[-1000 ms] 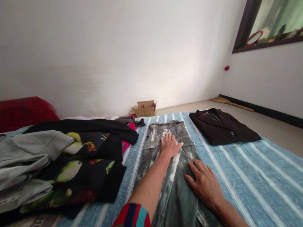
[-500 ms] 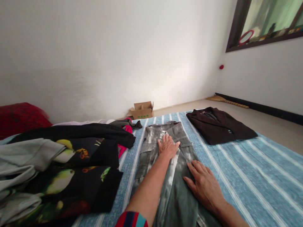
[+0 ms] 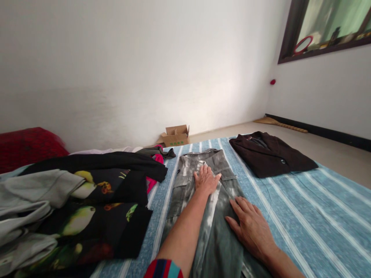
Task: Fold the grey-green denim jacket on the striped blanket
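Observation:
A pair of grey, white-mottled trousers (image 3: 182,189) lies lengthwise before me on a blue striped sheet (image 3: 292,216), its waistband at the far end. My left hand (image 3: 206,180) rests flat on the upper part of the trousers, fingers spread, below the waistband. Lower down, my right hand (image 3: 251,226) lies on the right side of the trousers with its fingers stretched out. Neither hand grips the cloth. Part of the trousers is hidden under my left forearm.
To the right lies a folded dark brown jacket (image 3: 271,154). Heaped on the left are black printed clothes (image 3: 116,227) and a light grey garment (image 3: 58,185), near a red bundle (image 3: 29,148). A cardboard box (image 3: 176,137) sits by the wall.
Both hands stay at the same places on the trousers. The whole view has shifted very slightly, with things appearing a little further right.

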Demonstrator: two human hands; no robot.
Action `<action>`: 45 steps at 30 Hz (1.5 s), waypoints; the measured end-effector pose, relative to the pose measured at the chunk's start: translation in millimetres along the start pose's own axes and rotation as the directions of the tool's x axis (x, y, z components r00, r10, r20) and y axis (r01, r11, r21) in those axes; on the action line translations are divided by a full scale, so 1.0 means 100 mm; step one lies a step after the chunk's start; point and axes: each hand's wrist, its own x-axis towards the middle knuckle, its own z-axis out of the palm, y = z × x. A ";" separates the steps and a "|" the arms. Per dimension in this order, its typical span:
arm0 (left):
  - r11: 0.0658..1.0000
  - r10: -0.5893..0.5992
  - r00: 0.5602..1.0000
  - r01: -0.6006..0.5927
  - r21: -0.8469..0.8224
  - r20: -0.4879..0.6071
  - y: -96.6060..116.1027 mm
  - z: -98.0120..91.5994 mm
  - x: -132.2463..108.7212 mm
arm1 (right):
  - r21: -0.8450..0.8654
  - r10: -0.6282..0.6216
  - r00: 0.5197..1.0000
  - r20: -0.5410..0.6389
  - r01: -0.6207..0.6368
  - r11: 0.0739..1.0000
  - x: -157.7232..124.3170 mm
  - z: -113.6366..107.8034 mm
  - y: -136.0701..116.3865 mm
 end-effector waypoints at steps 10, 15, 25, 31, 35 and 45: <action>0.996 0.019 1.000 -0.019 -0.082 0.000 -0.05 -0.03 -0.03 | -0.019 -0.027 0.999 0.018 0.027 0.999 0.00 -0.02 0.00; 0.998 0.000 1.000 -0.002 -0.064 -0.023 -0.16 -0.09 -0.11 | -0.028 -0.038 0.999 0.006 0.038 0.999 0.00 0.01 0.00; 0.986 -0.166 0.986 0.167 -0.030 0.022 -0.60 -0.15 0.06 | -0.075 -0.071 0.997 -0.014 0.070 0.995 -0.01 0.12 0.07; 0.979 -0.189 0.977 0.195 -0.052 0.101 -0.66 -0.09 0.11 | -0.132 -0.153 0.981 -0.121 0.137 0.982 0.00 0.32 0.18; 0.981 -0.174 0.978 0.181 -0.063 0.111 -0.71 -0.11 0.19 | -0.154 -0.199 0.962 -0.189 0.172 0.973 0.01 0.44 0.27; 0.989 -0.084 0.988 0.098 -0.108 0.132 -0.83 -0.17 0.35 | -0.194 -0.198 0.959 -0.202 0.159 0.968 0.03 0.50 0.29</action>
